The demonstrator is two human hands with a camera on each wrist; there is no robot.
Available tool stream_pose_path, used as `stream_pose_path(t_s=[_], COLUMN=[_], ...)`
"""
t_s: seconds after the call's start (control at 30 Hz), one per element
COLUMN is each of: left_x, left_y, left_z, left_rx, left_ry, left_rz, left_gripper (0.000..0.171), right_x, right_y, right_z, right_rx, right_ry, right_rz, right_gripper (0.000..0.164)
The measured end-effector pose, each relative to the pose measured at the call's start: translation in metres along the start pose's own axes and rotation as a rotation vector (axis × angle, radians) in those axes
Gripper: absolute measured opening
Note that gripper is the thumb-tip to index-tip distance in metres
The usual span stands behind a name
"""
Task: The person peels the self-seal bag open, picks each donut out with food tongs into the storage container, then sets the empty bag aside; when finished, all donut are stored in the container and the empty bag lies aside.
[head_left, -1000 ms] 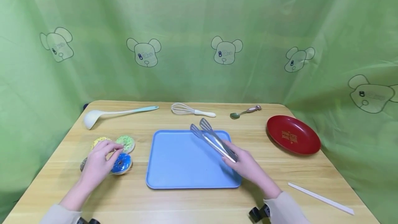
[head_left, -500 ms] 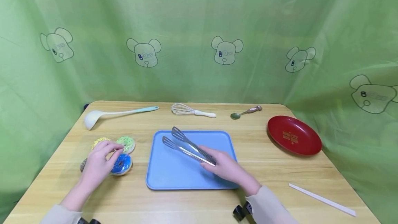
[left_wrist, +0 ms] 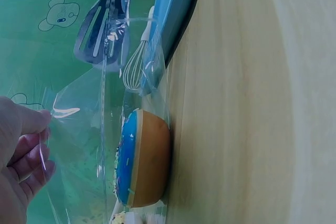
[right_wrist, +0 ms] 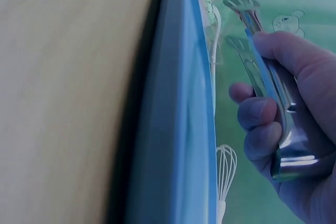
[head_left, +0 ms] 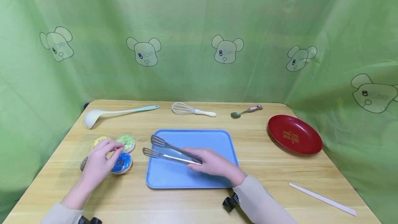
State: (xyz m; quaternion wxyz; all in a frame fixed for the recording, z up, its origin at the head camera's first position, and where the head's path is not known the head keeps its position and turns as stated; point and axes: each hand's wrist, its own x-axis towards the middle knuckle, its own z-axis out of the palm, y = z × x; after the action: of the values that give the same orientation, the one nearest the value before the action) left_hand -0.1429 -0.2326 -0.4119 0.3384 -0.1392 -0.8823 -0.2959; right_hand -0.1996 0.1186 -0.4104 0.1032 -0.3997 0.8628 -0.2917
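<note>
My left hand point(head_left: 101, 160) pinches the thin edge of a clear plastic box point(left_wrist: 79, 124) between thumb and fingers, as the left wrist view shows. Inside this see-through box sits a blue-iced doughnut point(head_left: 121, 163) with sprinkles. Around it are a green doughnut point(head_left: 126, 143), a yellow doughnut point(head_left: 98, 140) and a dark one point(head_left: 83, 164), partly hidden by the hand. My right hand point(head_left: 211, 161) grips metal tongs point(right_wrist: 286, 103), their slotted ends spread apart and pointing left toward the doughnuts. The tongs are over a blue tray point(head_left: 186, 179).
Along the back of the table lie a white ladle point(head_left: 121, 111) with a pale blue handle, a white whisk point(head_left: 192, 110) and a small spoon point(head_left: 245, 111). A red oval plate point(head_left: 293, 134) stands at the right, with white chopsticks point(head_left: 321, 198) in front of it.
My right hand has carried the tongs leftward across the blue tray, turning their ends to the left, close to the doughnuts. The left hand has stayed in place.
</note>
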Motion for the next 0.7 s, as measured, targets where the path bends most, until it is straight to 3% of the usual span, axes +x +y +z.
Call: stream_pose_path(t_s=[0.4,0.53,0.7], left_x=[-0.001,-0.001,0.0], left_y=[-0.007,-0.01,-0.013], left_z=[0.001,0.002,0.001], left_rx=[-0.013,-0.055,-0.117], left_ry=[-0.011,-0.024,-0.055], left_rz=[-0.022,-0.061,-0.161], left_gripper=[0.018,0.016,0.011], right_x=[0.028,0.035,0.044], right_y=[-0.011,-0.013,-0.015], right_z=[0.014,0.016,0.016], right_rx=[0.011,0.01,0.01], right_ry=[-0.134,-0.163,-0.194], right_rz=[-0.108,-0.14,-0.142], right_gripper=[0.056,0.056,0.056])
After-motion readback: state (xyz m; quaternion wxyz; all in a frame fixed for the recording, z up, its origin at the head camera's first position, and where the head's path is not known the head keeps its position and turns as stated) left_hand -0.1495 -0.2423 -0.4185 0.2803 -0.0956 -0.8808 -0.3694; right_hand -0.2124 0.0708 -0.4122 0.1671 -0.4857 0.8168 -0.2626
